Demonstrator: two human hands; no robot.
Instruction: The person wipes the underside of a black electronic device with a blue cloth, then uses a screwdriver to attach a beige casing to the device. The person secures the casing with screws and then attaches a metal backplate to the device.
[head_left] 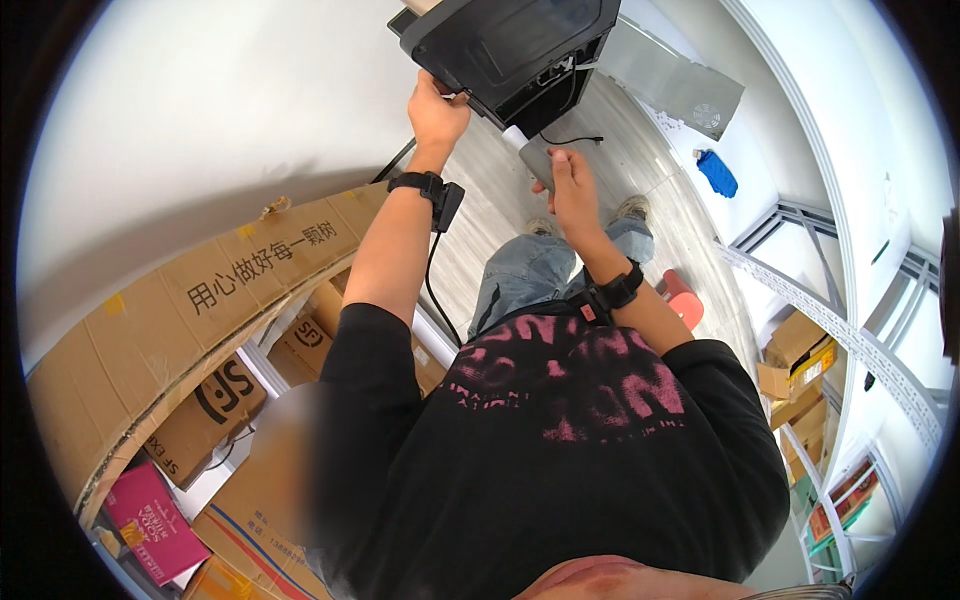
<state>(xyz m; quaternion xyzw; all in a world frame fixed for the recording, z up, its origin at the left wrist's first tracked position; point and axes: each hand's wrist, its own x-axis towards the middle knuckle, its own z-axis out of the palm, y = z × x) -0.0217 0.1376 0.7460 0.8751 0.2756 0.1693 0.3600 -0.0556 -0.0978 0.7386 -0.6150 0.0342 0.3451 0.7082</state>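
Observation:
A black, boxy computer case fills the top middle, tilted, with an open side showing dark inner parts and cables. My left hand grips its lower left edge; some fingertips are hidden behind the casing. In my right hand is a grey, flat, rounded handheld object with a whitish part at its upper end. Its exact kind I cannot make out. That whitish end lies close to the lower edge of the case; whether they touch I cannot tell. A thin black cable with a plug lies below the case.
A grey metal panel with round vent holes lies right of the case. Beyond my right hand is a blue item. A red stool-like object stands by my leg. Cardboard boxes sit at left, behind a long cardboard sheet; shelving lines the right.

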